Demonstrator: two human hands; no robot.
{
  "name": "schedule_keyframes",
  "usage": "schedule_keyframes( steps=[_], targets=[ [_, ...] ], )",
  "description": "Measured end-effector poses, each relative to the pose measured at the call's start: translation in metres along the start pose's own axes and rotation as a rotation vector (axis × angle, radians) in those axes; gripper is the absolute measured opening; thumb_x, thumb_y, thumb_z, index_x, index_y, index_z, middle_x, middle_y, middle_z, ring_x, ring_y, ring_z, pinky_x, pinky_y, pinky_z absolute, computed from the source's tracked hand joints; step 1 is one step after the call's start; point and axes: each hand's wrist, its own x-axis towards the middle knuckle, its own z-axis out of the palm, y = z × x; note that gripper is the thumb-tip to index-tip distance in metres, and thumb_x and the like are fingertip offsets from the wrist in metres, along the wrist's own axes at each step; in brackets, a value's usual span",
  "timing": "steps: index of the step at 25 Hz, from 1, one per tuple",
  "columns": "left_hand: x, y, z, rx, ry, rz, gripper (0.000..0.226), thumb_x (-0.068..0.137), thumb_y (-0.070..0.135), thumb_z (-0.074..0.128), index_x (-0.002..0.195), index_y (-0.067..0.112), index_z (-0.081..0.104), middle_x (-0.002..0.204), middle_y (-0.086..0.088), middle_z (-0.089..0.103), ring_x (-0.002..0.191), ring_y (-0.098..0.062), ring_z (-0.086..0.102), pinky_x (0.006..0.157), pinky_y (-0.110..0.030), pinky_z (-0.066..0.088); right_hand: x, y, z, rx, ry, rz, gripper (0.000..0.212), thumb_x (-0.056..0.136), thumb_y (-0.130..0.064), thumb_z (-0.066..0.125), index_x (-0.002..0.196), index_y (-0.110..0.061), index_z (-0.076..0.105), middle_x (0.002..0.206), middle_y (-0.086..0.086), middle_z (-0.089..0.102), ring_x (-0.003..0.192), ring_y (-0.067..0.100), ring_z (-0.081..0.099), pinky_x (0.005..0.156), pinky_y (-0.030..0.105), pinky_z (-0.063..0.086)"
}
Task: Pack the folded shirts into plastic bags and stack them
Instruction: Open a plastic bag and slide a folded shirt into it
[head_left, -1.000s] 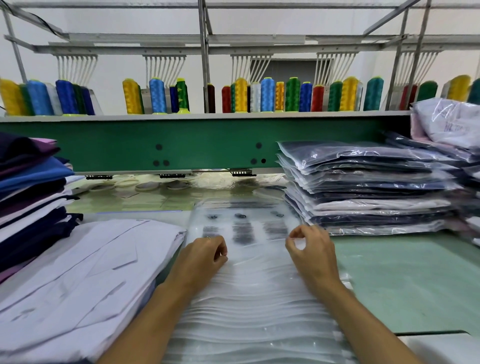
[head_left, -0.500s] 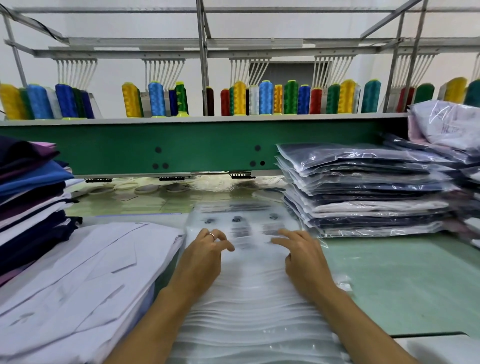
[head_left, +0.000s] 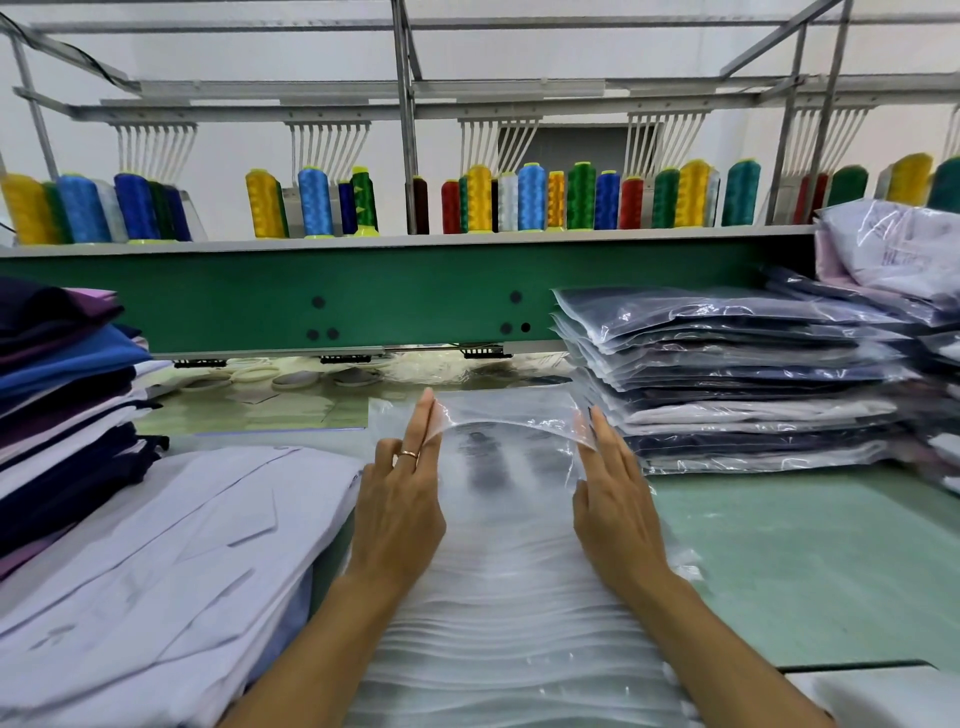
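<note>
Nearest the person, at six o'clock, a thick pile of clear plastic bags (head_left: 498, 639) lies flat on the pale green table (head_left: 805, 561), its layered edges showing as white ripples. Both forearms reach over this pile. The left hand (head_left: 397, 514), with a ring (head_left: 408, 454) on one finger, and the right hand (head_left: 618, 512) stand on edge with palms turned toward each other and fingers straight. Neither hand is clenched or pinching. The straight fingers press outward against the raised mouth of the top bag (head_left: 506, 431), whose film arches between the two sets of fingertips above the dark print on the bags below.

At nine o'clock, just beside the bag pile, lie the folded shirts (head_left: 156, 561), pale lavender-white, the top one flat with its collar showing. Farther out, toward ten o'clock, a taller stack of coloured folded garments (head_left: 62, 395) shows navy, blue, purple and white.

At two o'clock stands the stack of bagged shirts (head_left: 737, 379), mostly dark with some light ones, its near edge close to the right fingertips. Behind it, at the far right, more bagged pieces (head_left: 893, 249) are heaped higher.

At twelve o'clock a green machine beam (head_left: 260, 296) spans the view, and above it is a row of thread cones (head_left: 530, 197) in yellow, blue, green and red.
</note>
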Motion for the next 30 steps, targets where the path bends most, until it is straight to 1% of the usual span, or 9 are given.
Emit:
schedule_keyframes(
  steps=[5, 9, 12, 15, 18, 21, 24, 26, 30],
  targets=[
    [-0.007, -0.012, 0.011, 0.083, -0.219, -0.062, 0.063, 0.085, 0.007, 0.054, 0.142, 0.034, 0.053, 0.164, 0.015, 0.025, 0.13, -0.02, 0.037, 0.099, -0.038, 0.039, 0.001, 0.007, 0.003, -0.02, -0.056, 0.106, 0.067, 0.094, -0.004, 0.049, 0.157, -0.018, 0.031, 0.165, -0.003, 0.025, 0.148, 0.018, 0.022, 0.119, 0.033, 0.027],
    [-0.006, -0.018, 0.013, 0.047, -0.332, -0.077, 0.062, 0.082, 0.002, 0.051, 0.133, 0.037, 0.06, 0.155, 0.018, 0.042, 0.137, -0.012, 0.04, 0.106, -0.035, 0.035, 0.001, 0.011, 0.005, -0.039, -0.096, 0.186, 0.049, 0.093, -0.008, 0.051, 0.14, -0.022, 0.058, 0.15, -0.007, 0.047, 0.139, 0.016, 0.037, 0.11, 0.032, 0.037],
    [-0.007, -0.02, 0.016, -0.056, -0.351, -0.067, 0.081, 0.075, -0.008, 0.049, 0.144, 0.034, 0.051, 0.162, 0.015, 0.031, 0.135, -0.015, 0.049, 0.096, -0.032, 0.047, 0.003, 0.01, 0.004, -0.05, -0.098, 0.183, 0.047, 0.092, -0.006, 0.051, 0.134, -0.025, 0.064, 0.144, -0.008, 0.053, 0.135, 0.016, 0.042, 0.108, 0.033, 0.037],
    [-0.006, -0.017, 0.015, -0.09, -0.28, -0.005, 0.101, 0.066, -0.014, 0.046, 0.153, 0.035, 0.034, 0.167, 0.019, 0.012, 0.121, -0.022, 0.055, 0.077, -0.033, 0.05, 0.002, 0.005, 0.002, -0.003, -0.029, 0.09, 0.065, 0.084, 0.006, 0.05, 0.138, -0.029, 0.06, 0.143, -0.009, 0.055, 0.132, 0.017, 0.045, 0.108, 0.038, 0.036],
    [-0.006, -0.016, 0.016, -0.097, -0.257, 0.031, 0.104, 0.064, -0.016, 0.046, 0.156, 0.032, 0.03, 0.168, 0.02, 0.002, 0.133, -0.019, 0.047, 0.089, -0.032, 0.05, 0.001, 0.006, 0.004, -0.03, -0.024, 0.081, 0.077, 0.079, 0.011, 0.048, 0.144, -0.03, 0.053, 0.146, -0.012, 0.052, 0.133, 0.015, 0.043, 0.108, 0.038, 0.035],
    [-0.008, -0.017, 0.013, -0.139, -0.204, 0.029, 0.07, 0.073, -0.014, 0.049, 0.125, 0.031, 0.063, 0.16, 0.017, 0.035, 0.137, -0.011, 0.047, 0.088, -0.029, 0.049, 0.003, 0.009, 0.005, -0.043, -0.013, 0.127, 0.061, 0.078, 0.01, 0.051, 0.123, -0.028, 0.068, 0.137, -0.012, 0.057, 0.129, 0.014, 0.045, 0.103, 0.033, 0.032],
    [-0.007, -0.009, 0.01, -0.232, -0.085, 0.03, 0.039, 0.076, -0.01, 0.055, 0.094, 0.025, 0.049, 0.11, 0.012, 0.062, 0.087, -0.018, 0.058, 0.059, -0.034, 0.046, 0.002, 0.008, 0.004, -0.017, 0.064, 0.071, 0.039, 0.072, 0.012, 0.057, 0.076, -0.026, 0.066, 0.109, -0.012, 0.064, 0.112, 0.015, 0.052, 0.095, 0.033, 0.03],
    [-0.007, -0.005, 0.009, -0.249, -0.086, -0.041, 0.036, 0.081, -0.001, 0.062, 0.102, 0.023, 0.045, 0.097, 0.006, 0.059, 0.08, -0.023, 0.057, 0.059, -0.04, 0.049, 0.001, 0.007, 0.004, 0.006, 0.088, -0.029, 0.042, 0.071, 0.015, 0.059, 0.074, -0.026, 0.056, 0.095, -0.013, 0.063, 0.099, 0.018, 0.055, 0.088, 0.037, 0.037],
    [-0.013, -0.003, 0.016, -0.174, -0.393, 0.005, 0.041, 0.1, 0.027, 0.052, 0.14, 0.034, 0.047, 0.137, 0.011, 0.057, 0.129, -0.017, 0.048, 0.095, -0.038, 0.047, -0.002, 0.004, 0.005, -0.033, -0.003, -0.159, 0.043, 0.077, 0.011, 0.063, 0.083, -0.029, 0.048, 0.085, -0.017, 0.054, 0.083, 0.017, 0.049, 0.078, 0.037, 0.04]
  ],
)
